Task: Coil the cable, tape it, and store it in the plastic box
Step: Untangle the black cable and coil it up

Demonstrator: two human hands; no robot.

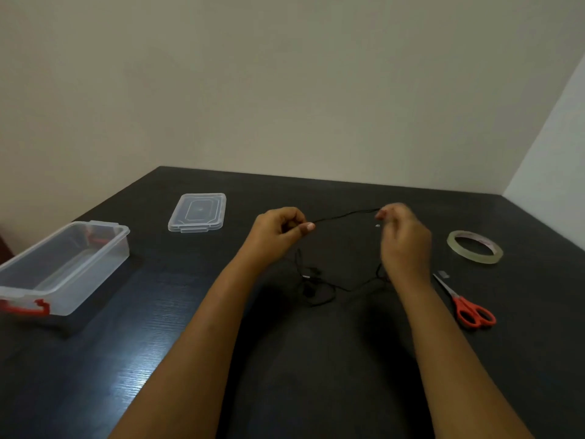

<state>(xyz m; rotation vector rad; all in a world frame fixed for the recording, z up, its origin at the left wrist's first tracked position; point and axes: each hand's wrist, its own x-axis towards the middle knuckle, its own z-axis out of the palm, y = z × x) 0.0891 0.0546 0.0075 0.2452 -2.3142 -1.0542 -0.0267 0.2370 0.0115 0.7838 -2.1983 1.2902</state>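
A thin black cable stretches between my two hands above the dark table. My left hand pinches one part of it between thumb and fingers. My right hand grips it further right, slightly blurred. The rest of the cable lies in a loose tangle on the table below my hands. A clear plastic box with red latches stands open at the left. Its clear lid lies flat behind it. A roll of clear tape lies at the right.
Orange-handled scissors lie at the right, near my right forearm, with a small piece of tape by their tips. The dark table meets a plain wall at the back and right.
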